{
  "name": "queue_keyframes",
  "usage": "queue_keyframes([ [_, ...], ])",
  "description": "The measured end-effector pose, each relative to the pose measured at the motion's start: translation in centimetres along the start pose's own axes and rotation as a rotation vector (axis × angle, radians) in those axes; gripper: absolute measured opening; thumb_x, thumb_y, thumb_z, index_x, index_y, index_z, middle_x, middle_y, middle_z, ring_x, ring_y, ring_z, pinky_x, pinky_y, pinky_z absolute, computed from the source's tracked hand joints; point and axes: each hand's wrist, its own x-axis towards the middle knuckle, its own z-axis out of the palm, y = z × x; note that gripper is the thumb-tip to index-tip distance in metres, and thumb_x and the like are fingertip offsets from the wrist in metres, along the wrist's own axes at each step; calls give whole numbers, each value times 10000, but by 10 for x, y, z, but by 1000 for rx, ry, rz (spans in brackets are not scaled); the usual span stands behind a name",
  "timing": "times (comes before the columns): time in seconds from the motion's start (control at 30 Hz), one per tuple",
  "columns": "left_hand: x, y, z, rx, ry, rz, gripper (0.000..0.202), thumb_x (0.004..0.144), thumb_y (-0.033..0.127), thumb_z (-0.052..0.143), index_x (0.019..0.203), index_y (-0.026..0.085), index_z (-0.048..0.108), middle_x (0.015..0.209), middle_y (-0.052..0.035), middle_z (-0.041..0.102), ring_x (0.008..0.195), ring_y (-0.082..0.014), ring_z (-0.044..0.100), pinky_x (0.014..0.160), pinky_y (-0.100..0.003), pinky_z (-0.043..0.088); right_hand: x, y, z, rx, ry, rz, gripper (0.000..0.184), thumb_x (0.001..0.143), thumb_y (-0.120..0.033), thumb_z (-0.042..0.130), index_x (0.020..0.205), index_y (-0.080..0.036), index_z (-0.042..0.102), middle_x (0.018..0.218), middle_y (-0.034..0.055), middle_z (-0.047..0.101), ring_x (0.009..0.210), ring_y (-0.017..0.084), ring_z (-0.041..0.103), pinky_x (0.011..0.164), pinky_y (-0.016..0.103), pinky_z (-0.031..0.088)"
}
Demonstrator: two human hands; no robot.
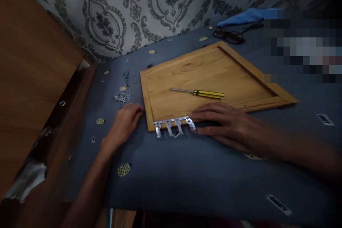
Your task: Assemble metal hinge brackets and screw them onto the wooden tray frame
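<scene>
My right hand [227, 124] has its fingertips at the right end of the metal bracket row [173, 120]; I can't tell whether they pinch it. My left hand [124, 124] is loosely curled, contents hidden, just beside the wooden panel [208, 67]. The brackets lie along the panel's near edge, the screwdriver [208, 94] on it beyond; farthest, eyeglasses [235, 38].
</scene>
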Motion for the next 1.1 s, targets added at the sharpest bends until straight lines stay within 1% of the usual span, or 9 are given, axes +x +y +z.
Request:
queue_keyframes([
  [0.1,-4,0,-5,-63,105,-5,175,974,209,505,969,211,680,989,-59,774,969,-245,710,899,-375,545,0,-1,-1,-1,-25,12,258,1000,-117,529,1168,-221,694,1326,125,721,1246,269,640,999,493,586],
  [0.17,-5,5,-10,-173,221,-9,154,956,247,542,965,210,691,941,-46,771,896,-226,711,824,-344,547,0,-3,-3,7,-25,20,258,1012,-123,514,1165,-218,699,1338,125,719,1252,265,636,1006,501,581],
  [0.23,-4,16,-13,-324,250,3,131,944,284,594,975,217,702,907,-26,765,835,-201,702,728,-303,530,1,-4,-5,21,-40,38,259,1025,-143,507,1166,-220,710,1348,126,718,1250,266,635,1009,510,576],
  [0.37,8,56,-10,-613,151,117,83,918,273,668,969,222,710,895,-2,757,857,-170,701,773,-272,545,2,-5,-5,34,-65,66,258,1034,-162,523,1176,-211,732,1363,137,717,1253,279,626,1009,524,564],
  [0.53,27,95,7,-718,-88,207,62,912,216,631,950,225,680,873,6,738,853,-166,691,756,-262,543,0,-5,-3,72,-54,84,278,1024,-147,531,1208,-214,730,1389,136,706,1279,276,610,1014,525,549],
  [0.67,34,100,14,-700,-175,226,57,942,195,611,951,229,656,875,8,727,856,-169,690,762,-271,537,0,-6,-2,85,-53,111,268,1027,-166,526,1192,-223,729,1363,120,715,1277,277,603,1023,513,534],
  [0.8,37,98,16,-694,-197,205,63,952,188,602,933,223,651,868,7,719,842,-163,684,740,-269,520,-3,-6,0,75,-50,108,262,1049,-219,502,1167,-223,736,1363,127,708,1266,287,601,1013,516,528],
  [1.0,38,98,20,-715,-246,177,69,939,180,601,953,226,651,883,-3,710,853,-169,686,746,-271,530,-8,-4,7,96,-24,141,283,992,-210,610,1231,-296,736,1286,78,730,1284,268,596,1049,488,504],
  [1.1,37,97,21,-697,-241,188,65,946,182,607,949,228,653,892,-6,707,859,-170,685,754,-275,538,-7,-4,6,82,-22,127,259,1013,-215,579,1209,-286,732,1283,80,730,1267,265,602,1039,484,504],
])
